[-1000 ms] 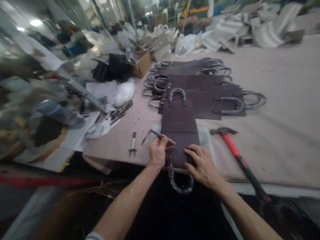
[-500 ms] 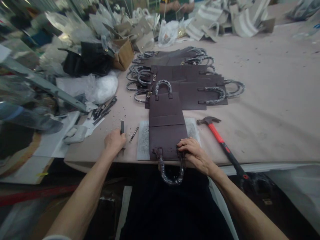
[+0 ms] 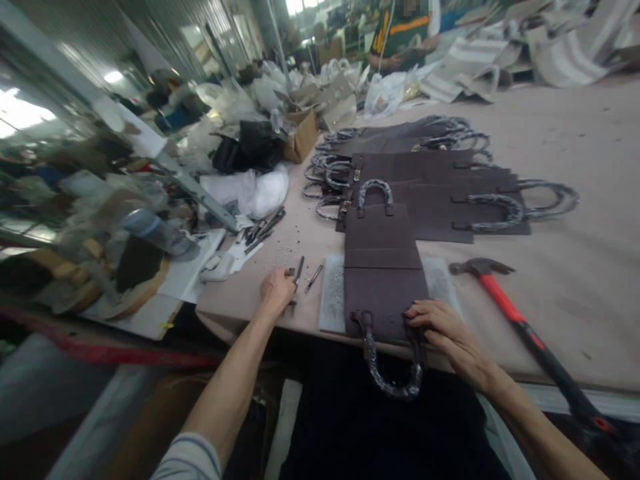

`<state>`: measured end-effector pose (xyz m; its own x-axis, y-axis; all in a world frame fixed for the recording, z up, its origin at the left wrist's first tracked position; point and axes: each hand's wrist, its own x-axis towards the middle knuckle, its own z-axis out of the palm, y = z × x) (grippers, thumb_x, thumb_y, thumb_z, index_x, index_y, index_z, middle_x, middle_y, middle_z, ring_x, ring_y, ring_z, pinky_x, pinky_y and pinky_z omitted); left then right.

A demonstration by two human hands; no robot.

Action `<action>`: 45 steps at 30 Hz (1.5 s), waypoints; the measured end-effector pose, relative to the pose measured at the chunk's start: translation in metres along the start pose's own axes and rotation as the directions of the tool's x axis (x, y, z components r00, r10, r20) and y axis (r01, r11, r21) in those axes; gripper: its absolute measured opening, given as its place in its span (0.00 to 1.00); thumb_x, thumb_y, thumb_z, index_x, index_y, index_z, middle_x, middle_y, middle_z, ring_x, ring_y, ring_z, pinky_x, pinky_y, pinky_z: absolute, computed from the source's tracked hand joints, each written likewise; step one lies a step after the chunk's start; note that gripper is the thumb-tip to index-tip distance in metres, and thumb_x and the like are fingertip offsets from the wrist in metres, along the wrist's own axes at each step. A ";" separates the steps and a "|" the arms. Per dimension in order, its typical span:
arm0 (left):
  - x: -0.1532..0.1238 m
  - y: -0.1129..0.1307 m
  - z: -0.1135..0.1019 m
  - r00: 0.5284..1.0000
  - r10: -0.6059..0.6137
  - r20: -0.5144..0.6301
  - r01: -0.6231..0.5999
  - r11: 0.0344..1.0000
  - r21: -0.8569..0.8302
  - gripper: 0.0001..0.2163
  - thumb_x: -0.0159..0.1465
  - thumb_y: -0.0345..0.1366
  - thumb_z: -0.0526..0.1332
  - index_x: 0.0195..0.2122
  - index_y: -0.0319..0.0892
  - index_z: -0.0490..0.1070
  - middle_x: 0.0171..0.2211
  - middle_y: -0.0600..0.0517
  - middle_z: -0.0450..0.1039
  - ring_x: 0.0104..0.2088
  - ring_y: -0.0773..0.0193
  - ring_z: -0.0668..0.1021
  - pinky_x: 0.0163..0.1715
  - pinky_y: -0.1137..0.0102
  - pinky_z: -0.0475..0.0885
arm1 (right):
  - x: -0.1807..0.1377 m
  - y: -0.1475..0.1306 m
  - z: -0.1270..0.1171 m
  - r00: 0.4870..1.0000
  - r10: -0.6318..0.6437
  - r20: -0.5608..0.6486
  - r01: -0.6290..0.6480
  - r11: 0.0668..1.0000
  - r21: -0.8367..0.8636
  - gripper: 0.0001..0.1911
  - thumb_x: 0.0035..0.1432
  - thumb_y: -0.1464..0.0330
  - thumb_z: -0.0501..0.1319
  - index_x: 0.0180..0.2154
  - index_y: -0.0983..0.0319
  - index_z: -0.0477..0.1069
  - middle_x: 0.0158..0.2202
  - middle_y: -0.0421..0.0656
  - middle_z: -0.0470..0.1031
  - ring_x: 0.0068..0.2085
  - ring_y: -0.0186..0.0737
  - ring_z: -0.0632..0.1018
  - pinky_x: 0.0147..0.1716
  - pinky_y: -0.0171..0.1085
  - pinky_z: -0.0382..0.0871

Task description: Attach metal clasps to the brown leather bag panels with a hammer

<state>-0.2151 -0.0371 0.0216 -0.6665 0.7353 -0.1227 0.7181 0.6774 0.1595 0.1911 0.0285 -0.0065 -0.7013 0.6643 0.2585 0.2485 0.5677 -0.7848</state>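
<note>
A dark brown bag panel (image 3: 383, 287) lies lengthwise before me on a pale slab (image 3: 333, 293). Each end carries a plastic-wrapped handle; the near handle (image 3: 395, 390) hangs over the table edge. My right hand (image 3: 447, 330) grips the panel's near right corner by that handle's base, fingers on top. To the left, my left hand (image 3: 277, 291) is closed low over the table among small metal tools; its fingers hide what they hold. Beside it lie a dark metal rod (image 3: 299, 272) and a thin punch-like tool (image 3: 314, 279).
A red-and-black claw hammer (image 3: 503, 300) lies to the right. Behind are overlapping brown panels (image 3: 415, 173) with wrapped handles. Dark strips (image 3: 265, 227), a plastic bottle (image 3: 160, 233) and a metal post (image 3: 195, 190) stand left. A co-worker (image 3: 405, 40) is across the table.
The view has swung left and up, so everything sits farther right and lower. My left hand has shifted slightly among the tools, and the dark rod is now tilted beside it. My right hand keeps its grip.
</note>
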 end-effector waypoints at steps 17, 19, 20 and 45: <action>0.008 0.057 0.010 0.965 0.204 0.165 -0.188 0.976 -0.106 0.05 0.56 0.37 0.68 0.28 0.40 0.77 0.36 0.36 0.82 0.45 0.44 0.83 0.45 0.60 0.75 | 0.007 -0.008 0.009 0.996 -0.061 -0.067 0.059 0.998 -0.029 0.11 0.64 0.65 0.56 0.39 0.56 0.77 0.45 0.45 0.81 0.51 0.50 0.77 0.57 0.56 0.67; 0.016 0.059 0.007 0.954 0.229 0.194 -0.203 0.968 -0.146 0.06 0.53 0.34 0.68 0.22 0.41 0.74 0.31 0.38 0.81 0.42 0.44 0.84 0.43 0.60 0.76 | 0.008 -0.011 0.011 0.994 -0.075 -0.084 0.073 0.997 -0.020 0.10 0.64 0.67 0.56 0.39 0.56 0.76 0.45 0.44 0.81 0.50 0.49 0.77 0.56 0.55 0.66; 0.018 0.058 0.005 0.947 0.245 0.205 -0.211 0.962 -0.174 0.07 0.52 0.34 0.67 0.20 0.41 0.72 0.28 0.40 0.80 0.40 0.45 0.84 0.41 0.61 0.76 | 0.008 -0.011 0.011 0.993 -0.074 -0.090 0.073 0.997 -0.019 0.09 0.63 0.68 0.56 0.39 0.56 0.76 0.45 0.44 0.81 0.50 0.48 0.77 0.56 0.55 0.66; -0.113 0.112 0.053 0.813 0.570 -0.119 -0.346 0.308 -0.886 0.07 0.67 0.39 0.61 0.37 0.42 0.74 0.33 0.50 0.82 0.35 0.62 0.84 0.42 0.67 0.80 | 0.004 -0.014 0.017 0.987 -0.084 -0.140 0.081 0.996 -0.029 0.09 0.62 0.73 0.55 0.39 0.57 0.73 0.44 0.44 0.79 0.49 0.47 0.76 0.55 0.53 0.64</action>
<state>-0.0487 -0.0435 0.0019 -0.1559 0.9819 0.1079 0.2739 -0.0620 0.9598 0.1738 0.0154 -0.0042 -0.6191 0.6757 0.4002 0.2104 0.6336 -0.7445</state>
